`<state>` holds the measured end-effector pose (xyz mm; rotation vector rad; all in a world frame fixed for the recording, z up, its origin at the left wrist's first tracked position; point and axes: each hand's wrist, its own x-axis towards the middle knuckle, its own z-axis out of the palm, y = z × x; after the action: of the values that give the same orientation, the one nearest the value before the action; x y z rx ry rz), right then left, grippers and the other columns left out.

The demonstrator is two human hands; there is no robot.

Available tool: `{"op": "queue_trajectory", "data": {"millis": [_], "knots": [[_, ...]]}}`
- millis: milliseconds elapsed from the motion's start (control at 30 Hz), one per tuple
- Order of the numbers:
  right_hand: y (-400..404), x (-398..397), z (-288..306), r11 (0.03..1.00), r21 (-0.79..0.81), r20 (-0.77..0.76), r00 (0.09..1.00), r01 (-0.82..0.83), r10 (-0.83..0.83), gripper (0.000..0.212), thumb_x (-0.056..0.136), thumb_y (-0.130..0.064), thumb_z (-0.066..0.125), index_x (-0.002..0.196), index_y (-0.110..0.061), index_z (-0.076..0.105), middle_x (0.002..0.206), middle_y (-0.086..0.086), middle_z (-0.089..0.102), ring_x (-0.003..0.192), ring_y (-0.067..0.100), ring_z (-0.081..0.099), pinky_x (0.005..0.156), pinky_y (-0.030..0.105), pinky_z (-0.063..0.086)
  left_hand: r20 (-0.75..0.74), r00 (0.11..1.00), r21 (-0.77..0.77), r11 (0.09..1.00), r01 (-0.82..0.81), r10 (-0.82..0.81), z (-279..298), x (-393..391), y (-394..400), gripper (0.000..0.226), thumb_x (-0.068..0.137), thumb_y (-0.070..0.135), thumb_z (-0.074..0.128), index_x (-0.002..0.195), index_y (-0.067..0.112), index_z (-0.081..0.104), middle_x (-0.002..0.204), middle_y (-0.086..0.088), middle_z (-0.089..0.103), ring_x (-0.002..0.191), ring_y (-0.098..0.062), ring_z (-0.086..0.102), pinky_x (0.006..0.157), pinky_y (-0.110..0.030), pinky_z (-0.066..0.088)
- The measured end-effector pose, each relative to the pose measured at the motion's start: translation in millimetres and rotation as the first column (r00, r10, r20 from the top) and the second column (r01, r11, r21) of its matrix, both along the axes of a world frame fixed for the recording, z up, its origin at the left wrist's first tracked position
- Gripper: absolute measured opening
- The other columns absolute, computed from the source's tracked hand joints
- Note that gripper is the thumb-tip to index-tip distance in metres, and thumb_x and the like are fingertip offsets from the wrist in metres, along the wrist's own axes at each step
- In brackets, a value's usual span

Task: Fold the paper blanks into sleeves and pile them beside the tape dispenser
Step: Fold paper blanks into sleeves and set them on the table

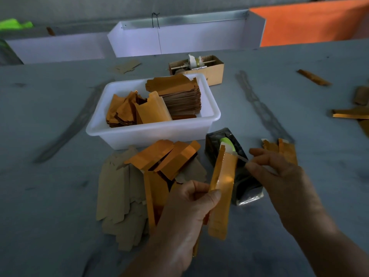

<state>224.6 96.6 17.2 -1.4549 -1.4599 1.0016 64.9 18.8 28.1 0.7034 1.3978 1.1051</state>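
Note:
My left hand [185,212] pinches a folded orange paper sleeve [222,188], held upright in front of the dark tape dispenser [229,154]. My right hand [279,170] pinches a strip of clear tape [242,157] pulled from the dispenser's green roll, close to the sleeve's upper edge. To the left of the dispenser lies a pile of orange folded sleeves [163,156] on top of flat brown paper blanks [117,192]. A few orange pieces [283,148] lie just right of the dispenser, behind my right hand.
A white plastic tub [151,130] behind the pile holds stacked blanks and orange sleeves. Farther back stands a small cardboard box [213,70] with odds and ends. Loose orange strips [349,114] lie at the table's right side. White panels and an orange sheet [309,23] line the far edge.

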Motion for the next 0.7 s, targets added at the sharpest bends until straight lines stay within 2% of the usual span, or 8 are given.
{"op": "queue_trajectory", "data": {"millis": [67, 167, 267, 367, 467, 533, 633, 700], "knots": [[-2.9, 5.2, 0.6, 0.999, -0.052, -0.099, 0.995, 0.004, -0.009, 0.006, 0.083, -0.015, 0.065, 0.078, -0.015, 0.068, 0.116, -0.016, 0.060, 0.088, -0.016, 0.056, 0.064, 0.004, 0.043, 0.017, 1.000, 0.002, 1.000, -0.007, 0.007, 0.2, 0.4, 1.3, 0.019, 0.082, 0.020, 0.070, 0.064, 0.028, 0.071, 0.063, 0.005, 0.066, 0.061, -0.008, 0.059, 0.066, -0.030, 0.046], [-10.8, 15.4, -0.5, 0.999, -0.032, 0.026, 1.000, -0.006, 0.007, 0.010, 0.082, -0.016, 0.067, 0.072, -0.017, 0.068, 0.113, -0.017, 0.059, 0.092, -0.014, 0.054, 0.066, 0.005, 0.036, 0.040, 0.999, 0.017, 1.000, -0.004, 0.004, 0.6, 0.4, 2.7, 0.020, 0.082, 0.018, 0.069, 0.064, 0.026, 0.071, 0.063, 0.004, 0.065, 0.061, -0.010, 0.058, 0.066, -0.030, 0.046], [-20.1, 16.1, -1.7, 1.000, 0.001, 0.122, 0.993, -0.002, 0.002, 0.012, 0.081, -0.013, 0.068, 0.070, -0.015, 0.067, 0.113, -0.012, 0.057, 0.084, -0.021, 0.053, 0.061, -0.002, 0.038, 0.064, 0.998, 0.022, 1.000, 0.018, -0.019, -1.3, 4.7, 4.6, 0.014, 0.082, 0.019, 0.070, 0.068, 0.021, 0.070, 0.067, 0.000, 0.066, 0.064, -0.013, 0.058, 0.065, -0.029, 0.046], [-26.3, 17.5, -4.3, 0.999, 0.011, 0.118, 0.992, 0.033, -0.034, 0.012, 0.082, -0.012, 0.067, 0.070, -0.014, 0.067, 0.122, -0.008, 0.056, 0.095, -0.007, 0.055, 0.064, -0.002, 0.038, 0.086, 0.995, 0.013, 0.999, 0.050, -0.051, -1.3, 13.9, 7.0, 0.007, 0.084, 0.020, 0.069, 0.079, 0.015, 0.068, 0.064, 0.004, 0.065, 0.060, -0.008, 0.057, 0.060, -0.023, 0.045], [-31.9, 16.4, -6.6, 0.998, -0.019, 0.040, 0.997, 0.066, -0.065, 0.011, 0.082, -0.013, 0.066, 0.071, -0.013, 0.067, 0.129, -0.010, 0.053, 0.111, 0.001, 0.049, 0.065, -0.006, 0.035, 0.089, 0.994, 0.034, 0.998, 0.061, -0.063, -0.6, 21.8, 10.2, 0.008, 0.085, 0.017, 0.068, 0.079, 0.014, 0.066, 0.058, 0.008, 0.063, 0.052, -0.002, 0.055, 0.049, -0.013, 0.042], [-36.5, 15.0, -9.4, 0.998, 0.012, 0.023, 0.998, 0.065, -0.065, 0.012, 0.081, -0.010, 0.066, 0.069, -0.013, 0.065, 0.131, -0.011, 0.050, 0.116, 0.000, 0.046, 0.074, 0.003, 0.037, 0.092, 0.993, 0.040, 0.997, 0.067, -0.071, -1.6, 25.6, 12.8, 0.010, 0.085, 0.018, 0.068, 0.076, 0.016, 0.065, 0.057, 0.009, 0.062, 0.051, -0.001, 0.054, 0.048, -0.012, 0.042], [-44.3, 13.5, -15.0, 0.994, 0.100, 0.115, 0.991, 0.053, -0.064, 0.016, 0.081, -0.010, 0.066, 0.066, -0.015, 0.063, 0.134, -0.012, 0.048, 0.120, 0.000, 0.044, 0.085, 0.023, 0.040, 0.101, 0.992, 0.045, 0.996, 0.075, -0.080, -3.5, 29.9, 14.7, 0.015, 0.084, 0.016, 0.069, 0.071, 0.020, 0.065, 0.058, 0.007, 0.062, 0.052, -0.003, 0.054, 0.050, -0.014, 0.042], [-47.3, 12.6, -17.9, 0.990, 0.132, 0.131, 0.989, 0.050, -0.067, 0.016, 0.081, -0.011, 0.067, 0.066, -0.017, 0.062, 0.135, -0.012, 0.047, 0.123, 0.001, 0.044, 0.083, 0.019, 0.040, 0.100, 0.991, 0.061, 0.995, 0.078, -0.084, -2.8, 31.5, 15.3, 0.016, 0.084, 0.013, 0.069, 0.070, 0.018, 0.064, 0.056, 0.007, 0.061, 0.049, -0.002, 0.054, 0.047, -0.013, 0.041]]}}
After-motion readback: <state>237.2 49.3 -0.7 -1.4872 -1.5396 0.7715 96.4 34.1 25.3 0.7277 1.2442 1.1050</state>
